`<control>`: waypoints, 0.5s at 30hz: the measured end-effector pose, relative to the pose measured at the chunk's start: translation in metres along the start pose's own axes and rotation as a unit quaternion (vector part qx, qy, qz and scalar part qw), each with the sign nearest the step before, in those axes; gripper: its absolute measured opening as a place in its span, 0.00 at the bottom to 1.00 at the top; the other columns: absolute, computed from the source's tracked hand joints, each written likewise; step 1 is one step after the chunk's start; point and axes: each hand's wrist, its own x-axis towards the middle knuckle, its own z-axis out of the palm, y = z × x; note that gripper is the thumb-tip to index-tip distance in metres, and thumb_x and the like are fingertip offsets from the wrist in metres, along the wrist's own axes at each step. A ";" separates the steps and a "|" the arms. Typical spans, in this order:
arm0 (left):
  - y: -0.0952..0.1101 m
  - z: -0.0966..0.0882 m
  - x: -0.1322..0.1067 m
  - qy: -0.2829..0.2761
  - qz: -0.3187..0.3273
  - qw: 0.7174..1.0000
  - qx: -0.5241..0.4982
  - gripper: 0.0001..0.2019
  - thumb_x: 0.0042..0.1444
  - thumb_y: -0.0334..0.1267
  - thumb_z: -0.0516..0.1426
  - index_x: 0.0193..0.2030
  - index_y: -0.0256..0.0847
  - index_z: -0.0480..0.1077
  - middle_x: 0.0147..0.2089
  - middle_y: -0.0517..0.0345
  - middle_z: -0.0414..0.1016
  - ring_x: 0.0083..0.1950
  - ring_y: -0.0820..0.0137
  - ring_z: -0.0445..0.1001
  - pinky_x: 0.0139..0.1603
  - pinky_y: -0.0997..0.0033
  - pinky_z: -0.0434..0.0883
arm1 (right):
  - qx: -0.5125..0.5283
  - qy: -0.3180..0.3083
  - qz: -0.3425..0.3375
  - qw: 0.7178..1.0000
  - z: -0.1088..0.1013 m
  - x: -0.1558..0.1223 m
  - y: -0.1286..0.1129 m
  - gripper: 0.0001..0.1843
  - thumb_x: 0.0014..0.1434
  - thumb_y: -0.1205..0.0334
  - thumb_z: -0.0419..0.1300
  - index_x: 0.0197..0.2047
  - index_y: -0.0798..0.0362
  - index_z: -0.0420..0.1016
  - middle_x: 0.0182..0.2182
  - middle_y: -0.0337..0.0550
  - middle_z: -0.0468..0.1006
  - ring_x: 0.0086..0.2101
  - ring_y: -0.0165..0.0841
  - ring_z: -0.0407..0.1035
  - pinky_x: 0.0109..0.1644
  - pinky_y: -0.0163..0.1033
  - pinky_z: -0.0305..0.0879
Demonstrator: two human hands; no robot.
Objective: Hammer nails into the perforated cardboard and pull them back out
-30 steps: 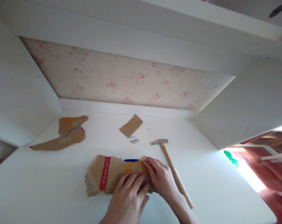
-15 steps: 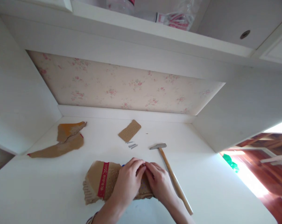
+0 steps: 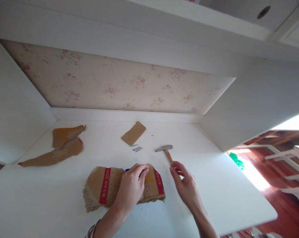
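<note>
The left hand [image 3: 132, 189] lies palm-down on a torn piece of brown corrugated cardboard [image 3: 103, 188], which lies flat on the white desk [image 3: 215, 186] close to its near edge. The fingers are bent toward the cardboard's far edge, and I cannot tell whether they grip that edge or only press on it. The cardboard bears two red printed bands, one on either side of the hand, an orange patch and rows of small punched holes. A sliver of something blue [image 3: 126, 170] shows at its far edge, just beside the fingertips. The right hand [image 3: 185, 185] is off the cardboard and apart from it, to the right. It is open and holds nothing, with its fingers loosely curled and spread above the wooden handle of a hammer [image 3: 167, 153]. The hammer lies on the desk with its metal head pointing away from the person, and the hand hides the nearer part of its handle. Whether the hand touches the handle cannot be told. Beyond the cardboard a few nails [image 3: 136, 148] lie together, just in front of a small perforated cardboard strip [image 3: 134, 133]. Well off to the left lie two more torn cardboard scraps [image 3: 57, 150], one overlapping the other. Floral wallpaper [image 3: 115, 82] covers the back panel behind the desk.
</note>
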 end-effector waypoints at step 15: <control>-0.005 0.000 0.000 -0.009 0.007 1.000 0.025 0.08 0.66 0.34 0.54 0.41 0.40 0.75 0.40 0.53 0.83 0.40 0.65 0.82 0.45 0.68 0.76 | -0.141 -0.143 0.135 0.970 0.013 -0.011 0.043 0.15 0.69 0.65 0.53 0.57 0.56 0.67 0.42 0.47 0.75 0.37 0.38 0.72 0.44 0.47 0.68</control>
